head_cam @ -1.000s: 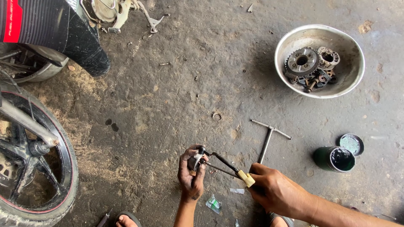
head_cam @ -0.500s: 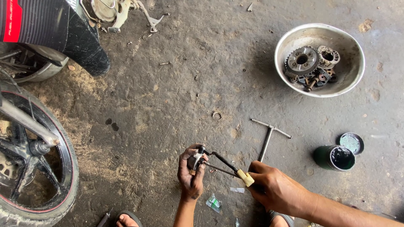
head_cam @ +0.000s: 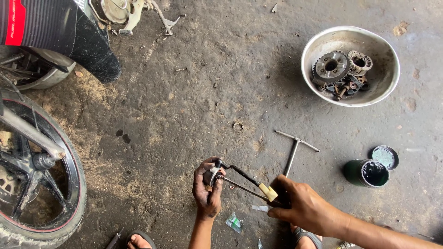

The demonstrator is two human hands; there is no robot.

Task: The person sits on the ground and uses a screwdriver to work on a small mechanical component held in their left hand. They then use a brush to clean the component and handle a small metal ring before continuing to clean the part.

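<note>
Concrete floor lies open beyond left hand and pliers

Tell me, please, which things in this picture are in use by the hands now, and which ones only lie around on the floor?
In use:
- left hand, gripping a small metal part
- right hand, holding a long-handled tool against that part

Lying about:
- T-handle wrench
- metal bowl with gears
- open green tin and its lid
- small ring
- motorcycle wheel
</note>
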